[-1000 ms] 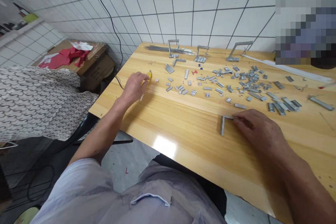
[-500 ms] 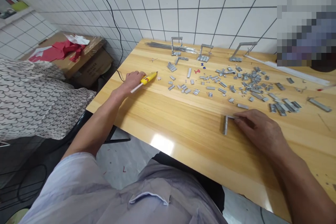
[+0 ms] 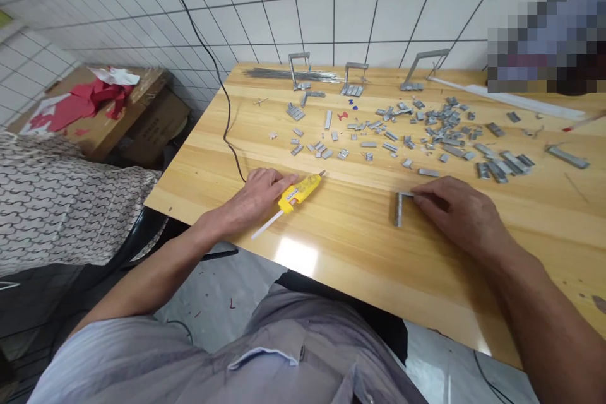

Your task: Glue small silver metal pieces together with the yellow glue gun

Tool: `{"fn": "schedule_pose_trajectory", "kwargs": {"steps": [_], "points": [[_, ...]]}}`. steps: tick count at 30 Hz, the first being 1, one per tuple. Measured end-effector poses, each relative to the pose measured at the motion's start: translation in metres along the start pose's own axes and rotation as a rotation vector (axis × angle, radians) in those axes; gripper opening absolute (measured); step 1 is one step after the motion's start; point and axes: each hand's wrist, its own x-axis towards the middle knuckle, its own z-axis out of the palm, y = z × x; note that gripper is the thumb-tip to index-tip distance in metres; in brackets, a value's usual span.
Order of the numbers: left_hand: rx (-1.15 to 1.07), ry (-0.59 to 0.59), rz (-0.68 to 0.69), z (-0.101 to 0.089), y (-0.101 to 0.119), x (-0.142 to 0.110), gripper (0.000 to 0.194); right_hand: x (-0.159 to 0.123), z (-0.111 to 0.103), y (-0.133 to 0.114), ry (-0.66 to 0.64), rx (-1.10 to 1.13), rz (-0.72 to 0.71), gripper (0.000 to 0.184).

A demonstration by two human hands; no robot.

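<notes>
My left hand point(image 3: 259, 197) is closed around a yellow glue gun point(image 3: 303, 190), its nozzle pointing up and to the right. A white glue stick point(image 3: 266, 225) sticks out of the gun's back end. Over to the right, my right hand point(image 3: 457, 208) pinches one end of a small grey L-shaped piece point(image 3: 399, 209) close to the tabletop. Just behind that hand lies a flat grey strip point(image 3: 428, 172). The handle of the gun is mostly hidden by my left fingers.
Several small grey pieces point(image 3: 447, 120) are scattered across the wooden table point(image 3: 331, 240). Grey bent frames point(image 3: 354, 79) stand near the tiled wall, beside a bundle of thin rods point(image 3: 288, 74). A black cord point(image 3: 227, 107) runs down to my left hand. Cardboard boxes point(image 3: 146, 120) stand at left.
My left hand has brought the glue gun to the right and nearer to me. The right hand still pinches the L-shaped piece. The view has shifted slightly.
</notes>
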Motion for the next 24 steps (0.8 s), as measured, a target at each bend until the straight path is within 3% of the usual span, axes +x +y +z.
{"fn": "schedule_pose_trajectory", "kwargs": {"steps": [9,24], "points": [[0.073,-0.11,0.052,0.004,0.013,0.013,0.053,0.0,-0.004,-0.005,-0.032,0.02,0.025,0.02],[0.014,-0.061,0.018,0.001,0.018,0.017,0.049,0.001,-0.002,-0.003,-0.02,0.015,0.01,0.02]]}}
